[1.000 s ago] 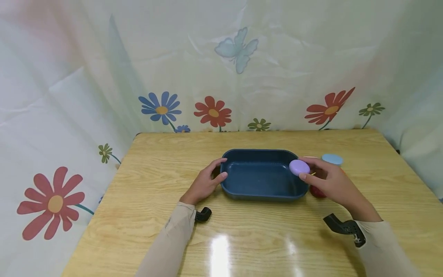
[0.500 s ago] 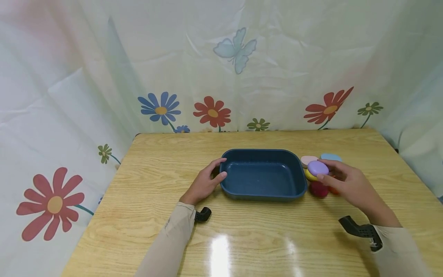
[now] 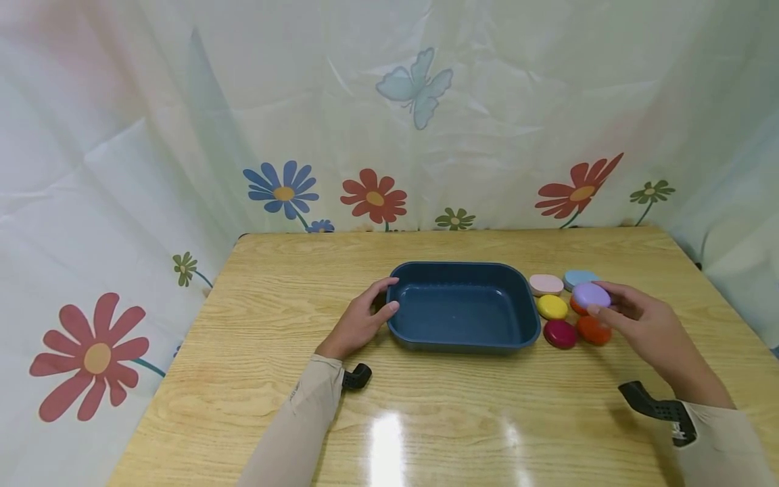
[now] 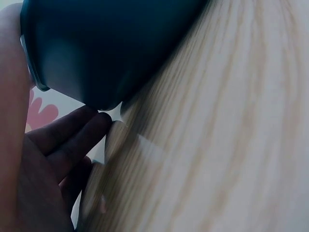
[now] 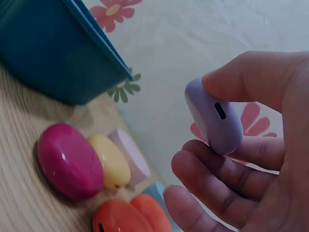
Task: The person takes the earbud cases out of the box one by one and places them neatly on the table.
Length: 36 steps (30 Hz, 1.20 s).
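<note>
A dark blue tub [image 3: 462,314] with rounded corners stands on the wooden table. My left hand [image 3: 359,321] holds its left end, thumb over the rim; in the left wrist view, other fingers [image 4: 77,140] lie by the outside wall. My right hand [image 3: 645,325] pinches a small rounded purple case [image 3: 591,295] between thumb and fingers. A dark slot like a charging port shows on the purple case [image 5: 215,116] in the right wrist view. In the head view it is over an orange-red piece [image 3: 577,308], partly hiding it.
Right of the tub lie several similar rounded pieces: pink [image 3: 546,285], yellow [image 3: 552,307], magenta [image 3: 560,333], orange [image 3: 594,330] and light blue [image 3: 579,278]. A flowered cloth [image 3: 487,135] hangs behind the table [image 3: 292,270].
My right hand has carried the purple case rightward, from over the tub's right end to above the coloured pieces, which now show more fully. The left hand and tub have stayed put.
</note>
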{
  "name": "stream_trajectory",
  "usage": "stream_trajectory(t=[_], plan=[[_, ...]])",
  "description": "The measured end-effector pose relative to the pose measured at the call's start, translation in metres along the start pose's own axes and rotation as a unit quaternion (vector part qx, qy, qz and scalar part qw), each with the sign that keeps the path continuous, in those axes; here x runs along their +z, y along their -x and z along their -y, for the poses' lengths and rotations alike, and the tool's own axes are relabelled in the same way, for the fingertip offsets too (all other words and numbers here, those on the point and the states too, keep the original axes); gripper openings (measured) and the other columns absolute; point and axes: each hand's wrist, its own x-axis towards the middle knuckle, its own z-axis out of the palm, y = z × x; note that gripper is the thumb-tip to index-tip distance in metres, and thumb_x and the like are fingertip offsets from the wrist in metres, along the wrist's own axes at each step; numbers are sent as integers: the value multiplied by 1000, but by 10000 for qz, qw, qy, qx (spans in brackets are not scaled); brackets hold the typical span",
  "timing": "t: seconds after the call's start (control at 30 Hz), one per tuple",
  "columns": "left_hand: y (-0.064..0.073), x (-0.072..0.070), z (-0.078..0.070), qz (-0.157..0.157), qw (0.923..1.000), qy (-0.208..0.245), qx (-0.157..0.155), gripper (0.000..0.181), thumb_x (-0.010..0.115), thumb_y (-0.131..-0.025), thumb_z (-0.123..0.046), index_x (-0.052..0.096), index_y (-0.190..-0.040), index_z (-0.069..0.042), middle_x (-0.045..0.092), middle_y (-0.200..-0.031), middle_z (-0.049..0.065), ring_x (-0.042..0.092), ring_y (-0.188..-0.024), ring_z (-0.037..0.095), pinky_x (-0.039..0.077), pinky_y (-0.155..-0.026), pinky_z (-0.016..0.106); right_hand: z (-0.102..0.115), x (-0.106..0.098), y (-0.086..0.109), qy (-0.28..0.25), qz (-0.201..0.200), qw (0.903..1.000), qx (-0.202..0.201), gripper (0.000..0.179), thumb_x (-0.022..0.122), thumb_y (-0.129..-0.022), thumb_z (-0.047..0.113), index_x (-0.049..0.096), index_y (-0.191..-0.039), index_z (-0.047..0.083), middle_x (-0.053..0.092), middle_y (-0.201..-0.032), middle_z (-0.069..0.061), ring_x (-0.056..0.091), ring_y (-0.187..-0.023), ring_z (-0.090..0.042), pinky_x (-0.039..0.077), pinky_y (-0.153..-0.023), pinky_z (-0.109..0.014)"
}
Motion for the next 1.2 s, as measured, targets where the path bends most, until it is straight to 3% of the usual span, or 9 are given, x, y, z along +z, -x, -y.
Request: stream_trajectory(t=[0.17, 0.37, 0.63, 0.87, 0.93, 1.03, 1.13, 1.2], plan=[[-3, 1, 11, -72, 9999, -94, 4, 48, 54, -104, -41, 42, -150, -37, 47, -149, -3, 46, -133, 12, 38, -111, 37, -11, -5, -2, 120, 15, 9998, 157, 65, 61, -101, 37, 42, -149, -3, 53, -128, -14, 53, -89, 7, 51, -68, -14], [-3, -1, 10, -109, 9998, -148, 76, 50, 53, -103, -47, 42, -151, -37, 46, -149, -5, 45, -134, 12, 38, -112, 39, -23, -10, -6, 159, -89, 9988, 452, 71, 60, -100, 42, 39, -150, -5, 50, -130, -21, 48, -89, 7, 51, -65, -13], [-3, 0, 9, -82, 9999, -112, 7, 48, 54, -104, -42, 42, -150, -39, 44, -151, -6, 43, -136, 11, 36, -113, 37, -39, -13, -5, 235, -39, 9970, 730, 78, 59, -99, 48, 37, -149, -8, 49, -130, -25, 47, -90, 0, 49, -64, -13], [-4, 2, 10, -60, 10000, -42, -43, 51, 54, -105, -35, 40, -154, -28, 43, -153, 3, 44, -137, 18, 36, -113, 39, -50, -17, -5, 316, -104, 9949, 954, 82, 58, -99, 49, 34, -149, -11, 47, -132, -36, 51, -80, 7, 48, -60, -15], [-3, 1, 4, -57, 10000, -58, -47, 51, 54, -105, -33, 41, -154, -23, 44, -153, 7, 44, -137, 21, 36, -113, 41, -54, -17, -6, 317, -79, 9940, 1047, 85, 57, -99, 50, 31, -149, -13, 46, -132, -39, 54, -76, 6, 50, -59, -17], [1, 0, -6, -85, 10000, -37, -34, 50, 54, -105, -33, 43, -153, -20, 46, -151, 8, 46, -135, 22, 37, -113, 43, -60, -16, -8, 502, -77, 9921, 1150, 87, 55, -99, 52, 30, -148, -15, 45, -131, -41, 63, -83, -15, 49, -57, -17], [1, 0, -3, -119, 9999, -70, 61, 49, 54, -104, -40, 45, -151, -28, 47, -149, 2, 47, -134, 18, 38, -112, 41, -64, -15, -11, 747, -88, 9901, 1187, 85, 54, -100, 50, 31, -146, -18, 45, -128, -42, 60, -93, -38, 47, -56, -18], [-2, 1, 7, -110, 9999, -119, 51, 49, 54, -103, -44, 43, -150, -35, 47, -149, -3, 46, -134, 14, 37, -112, 38, -65, -15, -13, 878, -66, 9890, 1190, 84, 53, -101, 50, 32, -145, -19, 45, -128, -42, 57, -97, -45, 47, -57, -19]])
